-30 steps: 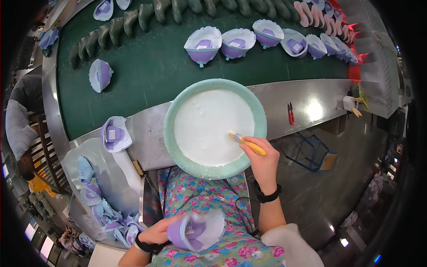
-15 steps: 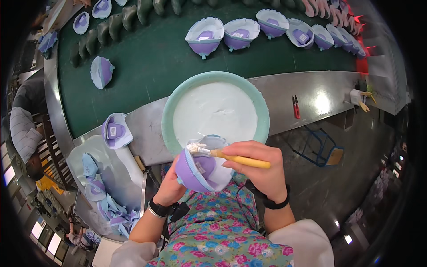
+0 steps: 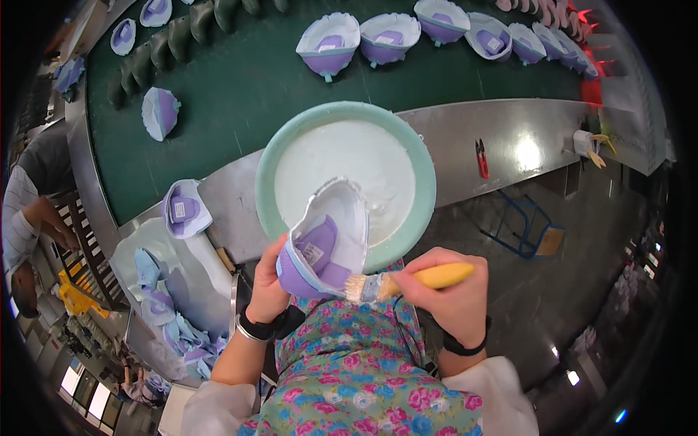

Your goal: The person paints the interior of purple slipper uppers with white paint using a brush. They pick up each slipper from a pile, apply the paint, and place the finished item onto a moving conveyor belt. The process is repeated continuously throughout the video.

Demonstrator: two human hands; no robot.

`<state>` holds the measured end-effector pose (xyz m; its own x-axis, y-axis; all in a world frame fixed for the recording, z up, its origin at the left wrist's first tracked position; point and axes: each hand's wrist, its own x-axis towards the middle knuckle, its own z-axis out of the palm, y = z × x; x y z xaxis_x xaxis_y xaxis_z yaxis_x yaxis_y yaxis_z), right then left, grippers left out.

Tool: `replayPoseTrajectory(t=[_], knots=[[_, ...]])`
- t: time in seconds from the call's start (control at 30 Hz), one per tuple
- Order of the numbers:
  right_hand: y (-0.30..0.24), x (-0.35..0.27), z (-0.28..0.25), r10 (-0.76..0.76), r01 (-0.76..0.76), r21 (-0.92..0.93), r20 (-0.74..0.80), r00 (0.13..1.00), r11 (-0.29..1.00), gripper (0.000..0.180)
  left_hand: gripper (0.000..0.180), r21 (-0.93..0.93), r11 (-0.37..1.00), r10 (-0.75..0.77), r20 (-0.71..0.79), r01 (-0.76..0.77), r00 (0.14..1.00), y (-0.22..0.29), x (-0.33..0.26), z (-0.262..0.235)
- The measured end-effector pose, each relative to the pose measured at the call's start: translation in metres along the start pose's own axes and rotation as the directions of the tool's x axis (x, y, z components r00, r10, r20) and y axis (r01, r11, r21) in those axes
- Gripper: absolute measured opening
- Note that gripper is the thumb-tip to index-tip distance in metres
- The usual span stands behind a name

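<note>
My left hand [image 3: 269,289] grips a purple and light blue shoe upper [image 3: 314,254] by its left side, its open underside tipped up toward me. White coating shows along the upper's edge. Held in my right hand [image 3: 452,296] is a flat paintbrush [image 3: 374,288] with a yellow handle. Its white-smeared bristles touch or lie right beside the upper's near right edge. Just beyond, a pale green basin [image 3: 425,167] holds thick white liquid, and the upper's far end overlaps its near part.
Similar uppers [image 3: 329,45] stand along the green conveyor belt [image 3: 240,116], with dark green foot-shaped forms [image 3: 160,49] behind. One upper [image 3: 186,209] sits on a white post at left, above a tray of piled uppers [image 3: 178,330]. Red snips [image 3: 482,160] lie on the metal ledge; a blue-framed stool [image 3: 529,229] stands right.
The brush has moved from the upper's far rim to its near right edge, turning to point left. The upper has been tilted and turned in my left hand.
</note>
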<state>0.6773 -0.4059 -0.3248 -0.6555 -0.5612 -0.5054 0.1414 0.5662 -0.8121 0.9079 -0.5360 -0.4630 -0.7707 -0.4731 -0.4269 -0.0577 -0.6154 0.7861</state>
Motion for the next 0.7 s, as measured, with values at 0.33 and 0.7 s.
replayPoseTrajectory(t=[0.33,0.7], knots=[[0.015,0.019,-0.012,-0.131,0.098,-0.126,-0.289,0.948,0.987,0.015,0.036,-0.407,0.895,-0.322,-0.306,0.183,0.896,0.03,0.019,0.023],[-0.011,0.03,0.023,-0.428,0.426,0.053,0.183,0.885,0.903,0.018,0.031,-0.605,0.426,-0.472,0.485,0.672,0.736,0.003,0.01,0.017]])
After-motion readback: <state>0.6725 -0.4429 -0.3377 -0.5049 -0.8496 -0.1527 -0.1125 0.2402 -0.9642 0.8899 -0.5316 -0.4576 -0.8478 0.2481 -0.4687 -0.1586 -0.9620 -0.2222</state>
